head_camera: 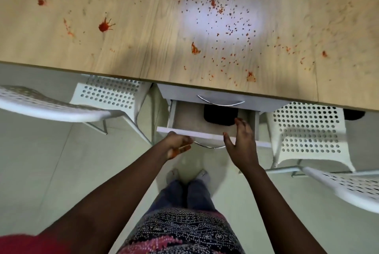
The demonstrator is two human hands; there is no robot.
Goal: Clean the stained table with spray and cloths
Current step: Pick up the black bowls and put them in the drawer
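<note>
A light wooden table (143, 28) fills the upper half of the head view, spattered with red stains (105, 25) and many small specks. Under its front edge a white drawer unit has its lower drawer (184, 129) pulled out. A dark folded cloth (220, 117) lies at the back of that drawer. My left hand (178, 147) curls under the drawer front at its metal handle. My right hand (241, 141) hovers over the drawer's right side with fingers spread, fingertips close to the dark cloth. No spray bottle is in view.
White perforated chairs stand on both sides: one at the left (108, 94) with another seat (41, 102) nearer, one at the right (307, 130) and a seat edge (348, 188) lower right. The closed upper drawer (220, 96) sits above. My legs stand on pale floor tiles.
</note>
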